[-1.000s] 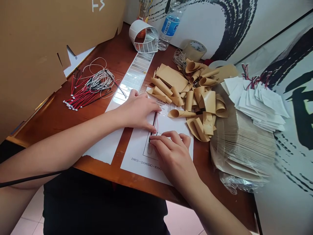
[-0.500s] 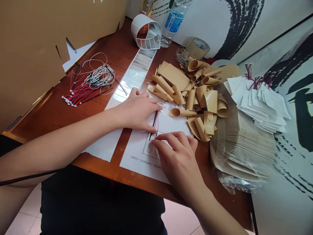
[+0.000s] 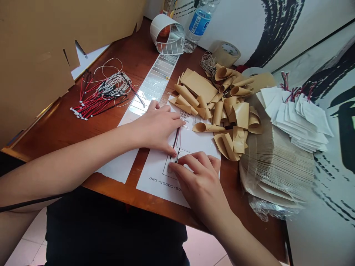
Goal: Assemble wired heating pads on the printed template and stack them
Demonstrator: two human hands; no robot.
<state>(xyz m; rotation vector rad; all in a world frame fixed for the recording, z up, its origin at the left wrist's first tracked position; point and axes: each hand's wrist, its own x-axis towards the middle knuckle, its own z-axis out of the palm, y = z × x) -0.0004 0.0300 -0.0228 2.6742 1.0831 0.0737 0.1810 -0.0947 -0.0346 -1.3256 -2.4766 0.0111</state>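
My left hand (image 3: pixel 156 127) lies spread, palm down, over a printed sheet (image 3: pixel 149 181), its fingertips near a thin red-and-black wire lead (image 3: pixel 176 138). That lead runs along the sheet between my left thumb and forefinger, towards the lower part of a printed box outline. My right hand (image 3: pixel 203 181) is at the lower end of the lead, thumb and forefinger closed low over the paper. Whatever lies between those fingertips is too small and covered to make out. Part of the sheet's lettering is hidden beneath the right hand.
On the left lies a bundle of red, black and white wire leads (image 3: pixel 102 94). A label roll (image 3: pixel 166 35) trails its strip towards me. Rolled brown papers (image 3: pixel 219 107), stacked brown envelopes (image 3: pixel 280 166) and white packets (image 3: pixel 299 114) fill the right. A bottle (image 3: pixel 198 27) stands behind.
My right hand's fingertips have shifted slightly down and left on the sheet. The left thumb has moved a little down along the lead. The whole view has shifted slightly.
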